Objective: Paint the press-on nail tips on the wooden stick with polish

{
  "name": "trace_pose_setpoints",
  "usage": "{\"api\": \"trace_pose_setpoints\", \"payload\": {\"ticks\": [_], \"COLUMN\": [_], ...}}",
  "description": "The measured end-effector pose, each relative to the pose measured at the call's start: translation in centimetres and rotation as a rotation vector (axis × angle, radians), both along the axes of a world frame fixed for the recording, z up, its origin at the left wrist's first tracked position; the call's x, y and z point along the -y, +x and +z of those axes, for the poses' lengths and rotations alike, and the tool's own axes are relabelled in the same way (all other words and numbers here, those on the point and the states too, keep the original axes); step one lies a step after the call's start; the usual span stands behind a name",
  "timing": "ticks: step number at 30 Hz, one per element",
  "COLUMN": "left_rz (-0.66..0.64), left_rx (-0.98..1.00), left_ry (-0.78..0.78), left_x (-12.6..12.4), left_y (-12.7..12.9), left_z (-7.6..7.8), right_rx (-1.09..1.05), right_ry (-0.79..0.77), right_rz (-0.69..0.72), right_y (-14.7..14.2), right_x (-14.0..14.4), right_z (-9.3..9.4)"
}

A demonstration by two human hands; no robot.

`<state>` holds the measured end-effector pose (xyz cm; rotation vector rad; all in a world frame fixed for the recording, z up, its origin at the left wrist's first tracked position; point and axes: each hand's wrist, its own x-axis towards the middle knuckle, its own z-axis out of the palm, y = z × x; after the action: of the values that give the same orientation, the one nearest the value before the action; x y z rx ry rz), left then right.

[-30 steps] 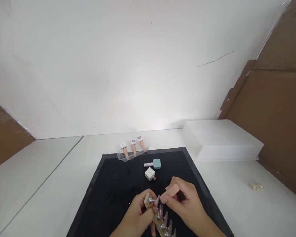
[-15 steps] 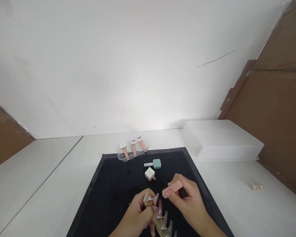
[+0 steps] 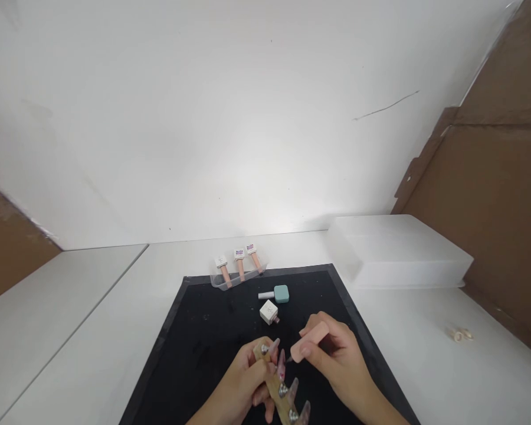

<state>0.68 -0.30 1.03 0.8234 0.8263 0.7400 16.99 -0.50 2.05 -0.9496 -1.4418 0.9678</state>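
My left hand [image 3: 246, 378] is closed around a wooden nail display stand [image 3: 275, 388], tilted, with false nails on silver metal pegs along it. One pinkish false nail [image 3: 282, 365] stands out near my left fingers. Between its thumb and fingers my right hand [image 3: 336, 357] pinches a nail polish brush by its pink cap [image 3: 310, 341]. The thin brush tip points down-left, close to the pinkish nail; whether it touches I cannot tell. Beyond both hands lies an uncapped white polish bottle [image 3: 269, 311], on its side with its neck showing.
A teal bottle with a white cap [image 3: 281, 294] lies behind the white one on the black mat [image 3: 194, 330]. A clear tray [image 3: 223, 285] holds three polish bottles with pink caps. At the right are a white block [image 3: 407, 254] and small beige rings [image 3: 458, 336].
The nail stand has shifted slightly left and turned in my left hand. My right hand has lowered the brush a little, down and left, toward the pinkish nail.
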Motion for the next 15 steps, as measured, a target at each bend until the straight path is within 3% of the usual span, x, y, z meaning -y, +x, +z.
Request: {"api": "trace_pose_setpoints", "payload": {"ticks": [5,11,15], "left_rz": [-0.026,-0.023,-0.032], "left_rx": [0.014,-0.019,-0.016], "left_ry": [0.018,0.009,0.042], "left_x": [-0.09,-0.09,-0.14], "left_y": [0.07,0.06,0.17], "left_z": [-0.09,-0.23,-0.45], "right_rx": [-0.001,0.006,0.000], "right_ry": [-0.027,-0.024,-0.028], "right_rz": [0.119,-0.029,0.119], "right_y": [-0.20,0.00,0.06], "right_x": [0.27,-0.03,0.15], "right_z": [0.06,-0.05,0.12]}}
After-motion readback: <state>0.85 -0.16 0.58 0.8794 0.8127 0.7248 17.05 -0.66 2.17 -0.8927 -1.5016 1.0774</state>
